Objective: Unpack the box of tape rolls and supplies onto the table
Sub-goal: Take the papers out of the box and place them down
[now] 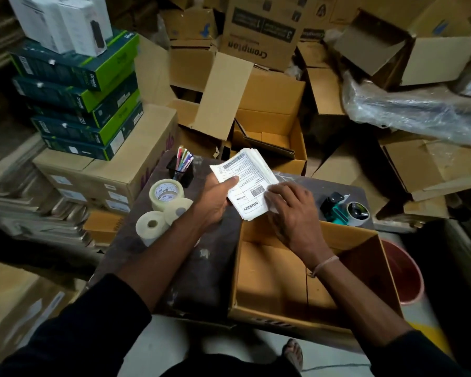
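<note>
A stack of white shipping labels (246, 176) is held above the dark table (201, 265), just beyond the open cardboard box (272, 317). My left hand (215, 200) grips the stack's left edge with the thumb on top. My right hand (291, 210) rests on its right lower corner. The box looks empty inside. On the table's left stand a clear tape roll (166, 192) and two cream paper rolls (150, 227), (178, 210). A teal and black tape dispenser (343, 209) lies at the table's right.
A black pen holder (180, 170) with coloured pens stands at the table's far left. Open cartons (272, 131) crowd the floor behind. Stacked green boxes (79, 99) rise at left. A red bucket (404, 276) sits right of the box. A sandalled foot (292, 355) shows below.
</note>
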Demonstrator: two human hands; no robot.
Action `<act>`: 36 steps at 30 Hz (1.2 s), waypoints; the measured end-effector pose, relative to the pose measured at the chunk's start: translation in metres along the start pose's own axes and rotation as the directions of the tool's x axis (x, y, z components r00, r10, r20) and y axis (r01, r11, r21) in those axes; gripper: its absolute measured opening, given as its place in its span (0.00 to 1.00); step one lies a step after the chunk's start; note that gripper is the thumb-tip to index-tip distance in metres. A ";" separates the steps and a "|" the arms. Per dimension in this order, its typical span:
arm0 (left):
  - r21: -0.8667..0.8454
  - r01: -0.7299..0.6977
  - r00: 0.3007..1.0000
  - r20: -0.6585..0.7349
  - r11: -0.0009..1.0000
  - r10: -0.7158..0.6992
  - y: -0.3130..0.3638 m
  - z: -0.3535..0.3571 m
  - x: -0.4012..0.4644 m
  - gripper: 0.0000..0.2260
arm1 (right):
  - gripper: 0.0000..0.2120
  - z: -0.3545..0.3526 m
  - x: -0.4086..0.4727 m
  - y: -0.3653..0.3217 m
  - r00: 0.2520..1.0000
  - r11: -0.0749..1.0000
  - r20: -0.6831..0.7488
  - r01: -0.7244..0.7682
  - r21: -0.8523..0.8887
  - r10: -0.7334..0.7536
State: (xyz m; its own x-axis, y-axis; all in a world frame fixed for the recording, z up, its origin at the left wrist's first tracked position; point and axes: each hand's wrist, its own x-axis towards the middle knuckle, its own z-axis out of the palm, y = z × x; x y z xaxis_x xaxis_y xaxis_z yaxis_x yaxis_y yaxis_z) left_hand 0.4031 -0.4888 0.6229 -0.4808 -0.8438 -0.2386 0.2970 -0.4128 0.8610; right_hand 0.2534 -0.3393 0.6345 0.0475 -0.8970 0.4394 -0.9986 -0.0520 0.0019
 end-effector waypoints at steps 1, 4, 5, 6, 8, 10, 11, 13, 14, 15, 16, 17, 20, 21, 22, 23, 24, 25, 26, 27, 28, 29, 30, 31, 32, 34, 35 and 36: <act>0.010 -0.015 1.000 -0.019 1.000 0.015 0.003 -0.002 -0.001 0.15 | 0.23 0.000 -0.003 0.001 1.000 0.999 0.010 -0.012 0.036 0.012; 0.061 -0.071 0.997 -0.022 0.996 0.072 0.004 -0.009 -0.004 0.15 | 0.24 0.001 -0.001 -0.004 0.991 0.966 0.069 -0.128 0.222 0.116; 0.096 -0.097 0.995 -0.016 0.991 0.099 0.003 -0.012 -0.004 0.15 | 0.23 0.002 0.002 -0.006 0.981 0.934 0.076 -0.195 0.300 0.180; 0.138 -0.127 0.992 -0.007 0.982 0.130 0.003 -0.016 -0.003 0.15 | 0.21 0.003 0.007 -0.009 0.963 0.890 0.071 -0.266 0.370 0.258; 0.232 -0.172 0.985 0.020 0.957 0.172 0.003 -0.021 -0.001 0.17 | 0.17 0.005 0.019 -0.014 0.913 0.796 0.048 -0.378 0.473 0.405; 0.312 -0.216 0.976 0.057 0.925 0.209 0.007 -0.023 -0.001 0.17 | 0.16 0.004 0.032 -0.017 0.865 0.716 0.061 -0.450 0.534 0.498; 0.337 -0.234 0.972 0.077 0.912 0.220 0.010 -0.024 -0.002 0.18 | 0.18 0.005 0.038 -0.017 0.839 0.659 0.097 -0.488 0.573 0.536; 0.361 -0.244 0.970 0.096 0.900 0.225 0.015 -0.027 -0.001 0.19 | 0.22 0.005 0.050 -0.017 0.763 0.410 0.295 -0.581 0.704 0.575; 0.364 -0.249 0.968 0.101 0.898 0.228 0.018 -0.029 -0.001 0.19 | 0.22 0.006 0.054 -0.016 0.729 0.251 0.417 -0.615 0.748 0.544; 0.361 -0.252 0.968 0.103 0.898 0.230 0.020 -0.030 -0.001 0.19 | 0.21 0.010 0.058 -0.015 0.719 0.151 0.488 -0.624 0.767 0.495; 0.353 -0.245 0.969 0.101 0.903 0.224 0.022 -0.033 0.001 0.19 | 0.18 0.013 0.061 -0.016 0.728 0.138 0.499 -0.618 0.774 0.470; 0.344 -0.222 0.975 0.097 0.912 0.201 0.023 -0.035 0.002 0.19 | 0.15 0.017 0.063 -0.017 0.739 0.153 0.483 -0.607 0.780 0.470; 0.337 -0.078 0.992 0.118 0.938 0.040 0.023 -0.047 0.006 0.19 | 0.11 0.029 0.068 -0.024 0.717 0.148 0.414 -0.579 0.802 0.560; 0.377 -0.054 0.990 0.139 0.925 0.001 0.023 -0.053 0.007 0.20 | 0.11 0.033 0.070 -0.025 0.702 0.130 0.405 -0.575 0.808 0.585; 0.427 -0.057 0.985 0.170 0.902 -0.018 0.022 -0.058 0.008 0.21 | 0.12 0.036 0.071 -0.026 0.689 0.116 0.405 -0.577 0.809 0.602; 0.465 -0.081 0.979 0.204 0.882 -0.018 0.022 -0.062 0.008 0.21 | 0.14 0.039 0.073 -0.026 0.679 0.113 0.412 -0.587 0.802 0.608; 0.497 -0.119 0.973 0.229 0.859 0.002 0.025 -0.066 0.009 0.20 | 0.18 0.041 0.074 -0.026 0.673 0.123 0.423 -0.605 0.786 0.607; 0.534 -0.166 0.967 0.252 0.829 0.031 0.029 -0.068 0.009 0.20 | 0.22 0.043 0.076 -0.026 0.671 0.147 0.431 -0.625 0.767 0.604; 0.586 -0.214 0.959 0.278 0.781 0.055 0.036 -0.071 0.010 0.19 | 0.27 0.042 0.077 -0.028 0.672 0.194 0.423 -0.642 0.742 0.608; 0.644 -0.265 0.947 0.316 0.718 0.066 0.045 -0.072 0.011 0.17 | 0.31 0.041 0.078 -0.029 0.685 0.289 0.368 -0.645 0.707 0.628; 0.705 -0.321 0.930 0.360 0.632 0.071 0.053 -0.073 0.014 0.16 | 0.35 0.040 0.080 -0.030 0.714 0.426 0.258 -0.624 0.655 0.650; 0.768 -0.376 0.915 0.398 0.518 0.075 0.062 -0.075 0.015 0.14 | 0.39 0.037 0.082 -0.030 0.750 0.571 0.126 -0.590 0.571 0.649; 0.823 -0.416 0.904 0.422 0.386 0.074 0.069 -0.076 0.017 0.14 | 0.43 0.033 0.086 -0.030 0.786 0.689 0.011 -0.548 0.474 0.618; 0.862 -0.439 0.896 0.440 0.254 0.057 0.075 -0.078 0.019 0.15 | 0.44 0.029 0.090 -0.029 0.823 0.775 -0.057 -0.506 0.378 0.565; 0.879 -0.456 0.889 0.457 0.137 0.025 0.081 -0.079 0.021 0.16 | 0.44 0.025 0.095 -0.028 0.866 0.842 -0.071 -0.457 0.287 0.495; 0.874 -0.485 0.874 0.484 -0.018 -0.044 0.089 -0.079 0.024 0.16 | 0.34 0.020 0.103 -0.023 0.948 0.939 0.040 -0.318 0.134 0.315; 0.865 -0.500 0.865 0.496 -0.053 -0.070 0.092 -0.078 0.024 0.16 | 0.27 0.019 0.106 -0.022 0.965 0.964 0.126 -0.245 0.101 0.232; 0.857 -0.511 0.858 0.505 -0.069 -0.091 0.096 -0.078 0.025 0.16 | 0.20 0.017 0.108 -0.021 0.961 0.974 0.212 -0.202 0.102 0.177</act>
State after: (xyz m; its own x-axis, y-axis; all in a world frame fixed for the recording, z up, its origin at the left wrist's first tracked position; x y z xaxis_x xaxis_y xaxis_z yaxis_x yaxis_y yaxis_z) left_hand 0.4837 -0.5760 0.6645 -0.8563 -0.5133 -0.0566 -0.4814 0.7537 0.4474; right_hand 0.2802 -0.4421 0.6670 -0.1268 -0.9645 0.2317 -0.9802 0.0860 -0.1784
